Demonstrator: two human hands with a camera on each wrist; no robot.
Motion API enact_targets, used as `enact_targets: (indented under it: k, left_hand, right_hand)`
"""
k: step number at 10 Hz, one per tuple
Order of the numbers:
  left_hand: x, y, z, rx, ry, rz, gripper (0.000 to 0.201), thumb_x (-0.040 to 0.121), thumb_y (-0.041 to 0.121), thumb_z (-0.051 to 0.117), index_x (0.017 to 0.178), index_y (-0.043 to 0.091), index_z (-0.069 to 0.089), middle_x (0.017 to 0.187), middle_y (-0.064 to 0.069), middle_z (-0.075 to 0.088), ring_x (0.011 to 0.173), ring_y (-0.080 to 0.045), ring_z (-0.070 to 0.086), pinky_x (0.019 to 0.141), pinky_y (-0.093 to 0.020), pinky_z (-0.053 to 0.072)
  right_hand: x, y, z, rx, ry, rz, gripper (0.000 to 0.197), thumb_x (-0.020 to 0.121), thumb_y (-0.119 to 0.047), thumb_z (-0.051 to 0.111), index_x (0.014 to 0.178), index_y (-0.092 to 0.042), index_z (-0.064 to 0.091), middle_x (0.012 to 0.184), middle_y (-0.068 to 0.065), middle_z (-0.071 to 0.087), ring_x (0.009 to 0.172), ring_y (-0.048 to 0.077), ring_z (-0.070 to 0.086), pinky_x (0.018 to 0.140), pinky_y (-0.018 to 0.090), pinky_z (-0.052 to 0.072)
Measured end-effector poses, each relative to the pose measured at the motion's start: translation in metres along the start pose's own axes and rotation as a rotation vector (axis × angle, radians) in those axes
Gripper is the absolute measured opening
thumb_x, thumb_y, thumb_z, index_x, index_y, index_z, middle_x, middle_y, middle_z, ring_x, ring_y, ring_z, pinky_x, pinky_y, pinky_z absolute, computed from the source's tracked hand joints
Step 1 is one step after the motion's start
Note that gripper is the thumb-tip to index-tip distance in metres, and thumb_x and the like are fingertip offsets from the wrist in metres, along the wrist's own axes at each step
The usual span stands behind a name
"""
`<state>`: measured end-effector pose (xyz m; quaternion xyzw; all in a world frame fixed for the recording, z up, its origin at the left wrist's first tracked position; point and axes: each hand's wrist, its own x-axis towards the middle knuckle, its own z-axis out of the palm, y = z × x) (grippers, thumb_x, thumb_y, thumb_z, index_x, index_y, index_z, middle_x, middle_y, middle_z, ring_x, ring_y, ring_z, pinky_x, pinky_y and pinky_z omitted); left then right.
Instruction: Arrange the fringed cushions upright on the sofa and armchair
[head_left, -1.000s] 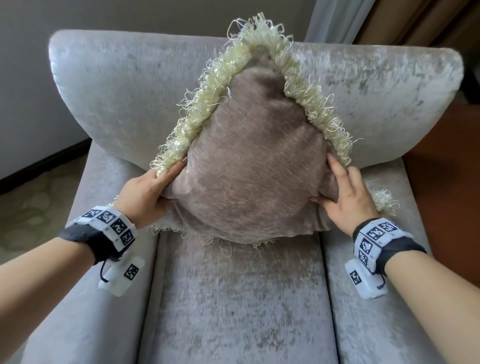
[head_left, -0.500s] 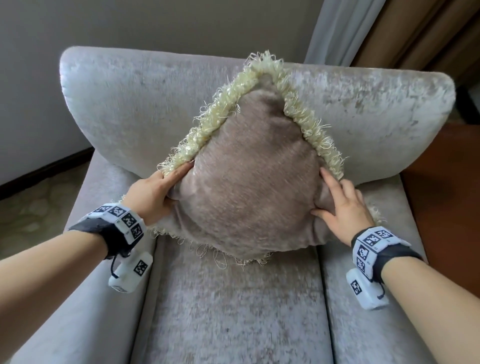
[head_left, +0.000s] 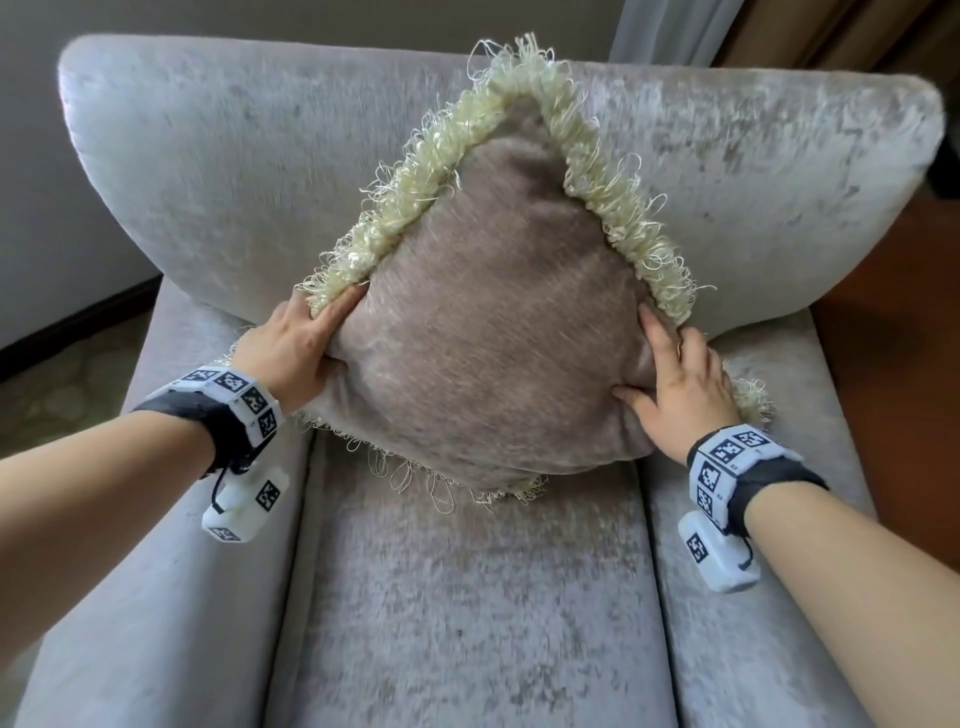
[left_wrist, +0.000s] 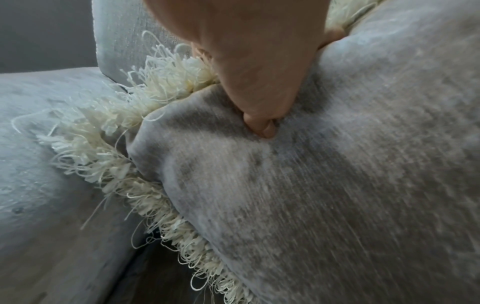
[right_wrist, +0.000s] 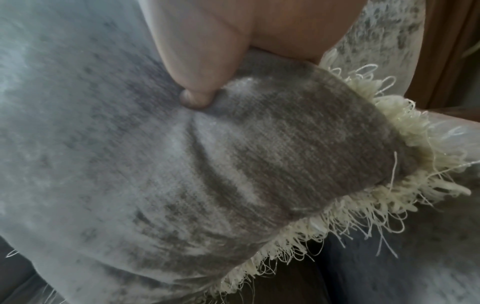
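A taupe cushion (head_left: 493, 322) edged with cream fringe (head_left: 395, 208) stands on one corner like a diamond. It leans against the back (head_left: 234, 156) of a pale grey armchair, its lowest corner on the seat (head_left: 467, 597). My left hand (head_left: 322, 322) grips the cushion's left corner, with the thumb (left_wrist: 259, 127) dug into the cushion (left_wrist: 337, 185) and the fingers hidden behind. My right hand (head_left: 665, 374) holds the right corner. Its thumb (right_wrist: 194, 100) creases the cushion (right_wrist: 130, 164), and its fingers lie up along the edge.
The armchair's padded arms (head_left: 156, 571) (head_left: 753, 597) flank the seat. A grey wall and patterned floor (head_left: 52, 374) lie to the left. A pale curtain (head_left: 660, 26) hangs at the back right, above brown floor (head_left: 909, 312).
The cushion's top corner has sunk from above the chair back to about level with its top edge. Both hands have stayed on the side corners.
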<state>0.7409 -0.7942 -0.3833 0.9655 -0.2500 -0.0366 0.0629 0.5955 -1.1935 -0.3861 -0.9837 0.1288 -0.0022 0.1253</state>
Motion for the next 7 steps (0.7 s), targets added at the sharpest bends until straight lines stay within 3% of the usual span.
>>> enact_targets:
  k: [2, 4, 5, 6, 7]
  left_hand:
    - [-0.011, 0.006, -0.003, 0.015, 0.005, -0.045, 0.103, 0.071, 0.019, 0.079, 0.15, 0.038, 0.015, 0.1, -0.018, 0.04, 0.086, -0.041, 0.05, 0.06, -0.048, 0.048]
    - [-0.033, 0.014, -0.022, 0.086, -0.007, -0.067, 0.109, 0.067, 0.025, 0.084, 0.15, 0.041, 0.016, 0.12, -0.023, 0.04, 0.104, -0.043, 0.045, 0.081, -0.051, 0.049]
    - [-0.047, 0.023, -0.048, 0.061, -0.072, -0.104, 0.091, 0.072, 0.024, 0.079, 0.148, 0.033, 0.03, 0.131, -0.021, 0.043, 0.116, -0.042, 0.043, 0.091, -0.052, 0.048]
    - [-0.061, 0.037, -0.083, 0.011, -0.102, -0.128, 0.056, 0.08, 0.023, 0.068, 0.134, 0.024, 0.053, 0.117, -0.011, 0.058, 0.11, -0.034, 0.051, 0.087, -0.048, 0.049]
    - [-0.076, 0.051, -0.115, 0.006, -0.115, -0.141, 0.043, 0.084, 0.026, 0.063, 0.126, 0.025, 0.059, 0.11, -0.006, 0.062, 0.108, -0.03, 0.055, 0.085, -0.043, 0.049]
  right_hand:
    - [-0.007, -0.007, -0.003, -0.071, 0.075, 0.034, 0.097, 0.078, -0.051, 0.069, 0.15, -0.047, 0.004, 0.143, 0.015, 0.027, 0.123, 0.044, 0.036, 0.099, 0.061, 0.037]
    - [-0.025, -0.01, -0.024, -0.162, 0.079, 0.017, 0.093, 0.075, -0.048, 0.071, 0.151, -0.036, 0.02, 0.147, 0.013, 0.027, 0.129, 0.04, 0.031, 0.098, 0.06, 0.036]
    - [-0.037, -0.011, -0.052, -0.188, -0.001, 0.012, 0.082, 0.077, -0.045, 0.069, 0.148, -0.034, 0.029, 0.147, 0.007, 0.033, 0.131, 0.032, 0.028, 0.1, 0.056, 0.035]
    - [-0.05, -0.018, -0.087, -0.128, -0.015, -0.012, 0.067, 0.08, -0.041, 0.067, 0.141, -0.029, 0.043, 0.138, 0.002, 0.048, 0.126, 0.027, 0.037, 0.099, 0.048, 0.037]
    - [-0.063, -0.028, -0.123, -0.082, -0.05, -0.008, 0.057, 0.084, -0.042, 0.062, 0.138, -0.028, 0.047, 0.132, -0.003, 0.053, 0.122, 0.024, 0.045, 0.097, 0.042, 0.038]
